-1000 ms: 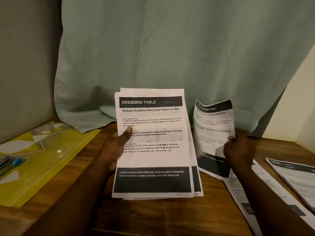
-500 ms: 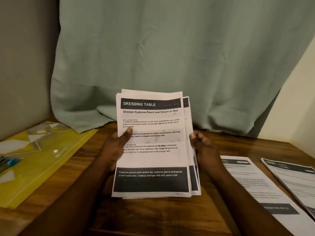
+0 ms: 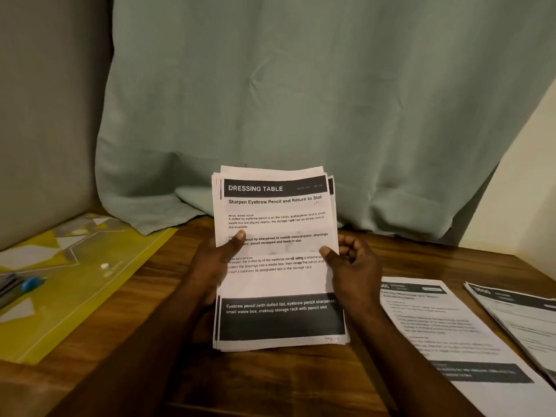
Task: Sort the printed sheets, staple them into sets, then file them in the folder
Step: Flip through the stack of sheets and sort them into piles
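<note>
A pale green curtain hangs behind and drapes onto the back of the wooden table. A yellow folder lies flat on the table's left side, well apart from the hands. On the right, a single printed sheet lies flat, and just beside it, at the frame edge, is a thin pile of further sheets.

In the middle, the stack of printed sheets stands nearly upright with its lower edge on or just above the wood; I cannot tell which. Its top page is headed "DRESSING TABLE", and the edges behind it are slightly fanned.

The left hand grips the stack's left edge, thumb laid flat across the front page and fingers hidden behind. The right hand pinches the right edge: thumb tip on the front page, fingers curled close at the edge and partly behind it.

A blue-capped pen rests on the folder's left end.
</note>
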